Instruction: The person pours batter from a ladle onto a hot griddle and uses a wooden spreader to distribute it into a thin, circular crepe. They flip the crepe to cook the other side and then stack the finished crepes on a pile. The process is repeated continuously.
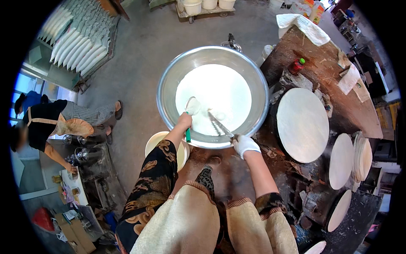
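Observation:
A wide steel basin point(169, 80) with white liquid point(211, 84) in it stands in front of me. My left hand point(184, 120), bare, is closed round a green-handled strainer point(193, 106), whose round head is over the liquid near the basin's left side. On my right hand point(246, 145) is a white glove. Its fingers grip a long, flat metal tool point(222, 126) at the near rim. The tool's far tip reaches the liquid, close to the strainer's head.
A pale bucket point(157, 139) stands beneath the basin's near left side. At right, round griddles point(303, 125) sit along a brick stove, near a brown counter point(313, 51) with a red bottle point(297, 66). Stacked white sacks point(80, 46) and a bending person point(50, 118) are left.

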{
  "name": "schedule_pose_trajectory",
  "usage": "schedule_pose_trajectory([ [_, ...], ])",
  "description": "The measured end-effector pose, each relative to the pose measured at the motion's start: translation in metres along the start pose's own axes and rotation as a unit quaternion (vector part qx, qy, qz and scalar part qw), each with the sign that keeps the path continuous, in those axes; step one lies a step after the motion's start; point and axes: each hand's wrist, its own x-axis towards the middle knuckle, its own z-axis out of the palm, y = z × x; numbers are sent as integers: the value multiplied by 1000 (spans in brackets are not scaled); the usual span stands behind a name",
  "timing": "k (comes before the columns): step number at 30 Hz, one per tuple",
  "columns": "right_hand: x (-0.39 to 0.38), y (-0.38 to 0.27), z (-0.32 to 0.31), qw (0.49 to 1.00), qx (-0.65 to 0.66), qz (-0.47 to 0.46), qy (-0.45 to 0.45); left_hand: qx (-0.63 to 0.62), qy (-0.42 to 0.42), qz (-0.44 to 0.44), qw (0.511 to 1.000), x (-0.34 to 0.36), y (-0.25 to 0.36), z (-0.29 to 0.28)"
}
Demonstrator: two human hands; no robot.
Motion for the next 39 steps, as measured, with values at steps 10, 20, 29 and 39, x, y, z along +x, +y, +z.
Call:
schedule_pose_trajectory([
  [10,-26,-26,57,960,281,-5,-8,-396,-216,-110,886,17,6,35],
  [20,-108,-79,-30,811,578,-63,67,-362,-222,203,882,-123,201,-135],
  [29,-194,-44,-149,749,622,-214,84,-214,-24,416,884,-245,318,-278],
  [39,-148,15,-103,809,562,-143,94,-511,-538,-20,670,-181,226,-170],
])
